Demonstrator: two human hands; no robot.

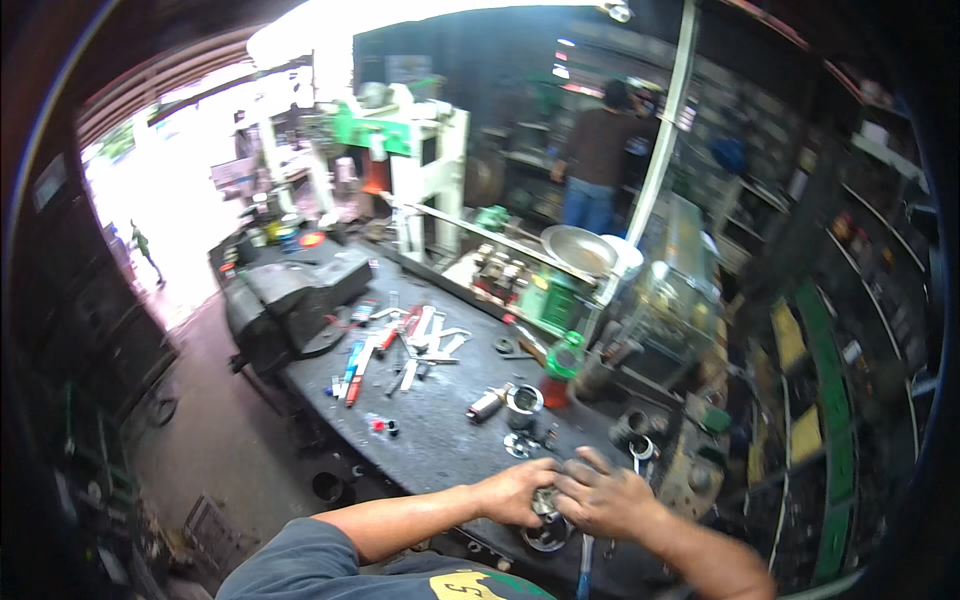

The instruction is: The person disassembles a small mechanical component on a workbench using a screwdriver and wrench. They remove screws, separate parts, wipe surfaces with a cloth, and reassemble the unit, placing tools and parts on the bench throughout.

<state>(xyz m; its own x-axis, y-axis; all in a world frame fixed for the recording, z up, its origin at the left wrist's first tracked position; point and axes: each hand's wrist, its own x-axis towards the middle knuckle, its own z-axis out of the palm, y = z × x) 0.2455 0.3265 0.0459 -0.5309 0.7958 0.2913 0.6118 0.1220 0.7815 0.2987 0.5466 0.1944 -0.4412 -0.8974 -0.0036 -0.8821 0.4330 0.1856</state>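
Steel-grey and round, a small metal part is clasped between the curled left hand and right hand at the workbench's near edge, the work apparently unfinished, with a metal cup, scattered hand tools and a bench vise laid out beyond.

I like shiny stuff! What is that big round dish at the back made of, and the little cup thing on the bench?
The big round dish looks like bare metal, maybe steel or aluminium: silvery grey with a bright sheen. The little cup looks like polished metal too, as its rim glints. The bench seems dark, dull and speckled, possibly worn steel.
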